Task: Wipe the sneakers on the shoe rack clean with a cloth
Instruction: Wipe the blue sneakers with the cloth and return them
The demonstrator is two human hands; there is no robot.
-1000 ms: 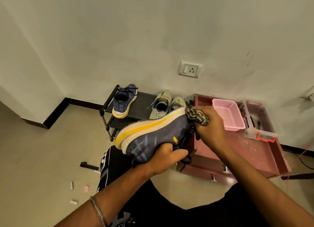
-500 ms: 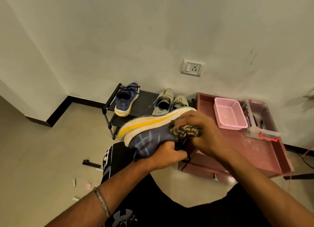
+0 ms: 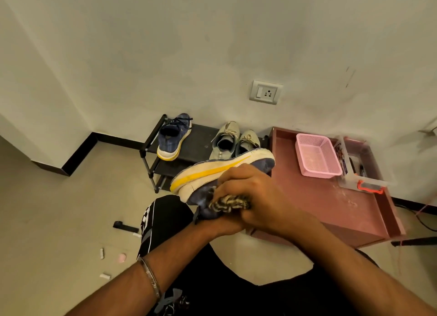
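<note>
Both hands' grips clutch: right (image 3: 254, 192) bunches cloth (image 3: 228, 203) against sideways sneaker (image 3: 212, 171), long axis left-right.

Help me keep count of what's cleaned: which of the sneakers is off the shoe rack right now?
The blue sneaker with the yellow-striped sole, held sole-up while the right hand rubs the cloth on it. Its mate and the beige pair sit on the rack.

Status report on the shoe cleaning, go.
Right hand grips cloth, pressed on blue sneaker. Left hand, mostly hidden, holds sneaker from below. Three shoes on rack. Nothing in the way.
</note>
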